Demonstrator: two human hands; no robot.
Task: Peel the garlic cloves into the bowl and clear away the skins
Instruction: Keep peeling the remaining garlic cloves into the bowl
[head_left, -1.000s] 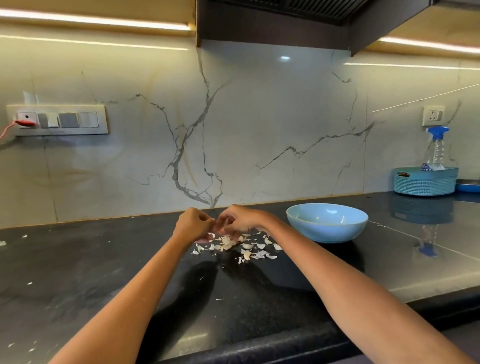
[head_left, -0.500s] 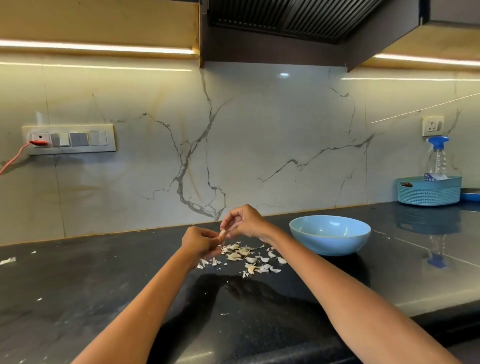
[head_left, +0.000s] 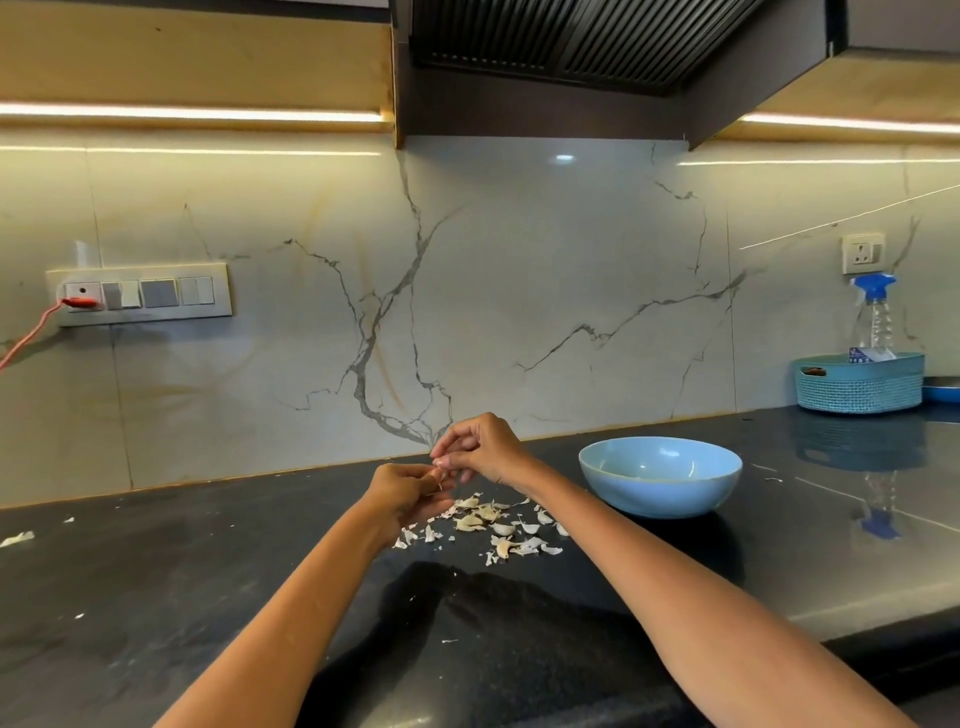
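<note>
My left hand (head_left: 402, 493) pinches a small garlic clove (head_left: 443, 476) above the black counter. My right hand (head_left: 480, 448) sits just above and right of it, fingertips closed on the clove's top end or its skin. Under both hands lies a loose pile of garlic skins and cloves (head_left: 493, 525) on the counter. A light blue bowl (head_left: 660, 475) stands to the right of the pile, clear of my right wrist. Its inside is hidden by the near wall.
Black stone counter (head_left: 208, 597) with stray skin flecks (head_left: 18, 538) at the far left. A teal basket (head_left: 860, 382) with a spray bottle (head_left: 875, 317) stands at the back right. A marble backsplash rises behind, and a range hood hangs overhead. A switch panel (head_left: 140, 293) is on the left wall.
Both hands have lifted off the pile. The right hand has risen above the left, pulling at the clove. The view has tilted upward.
</note>
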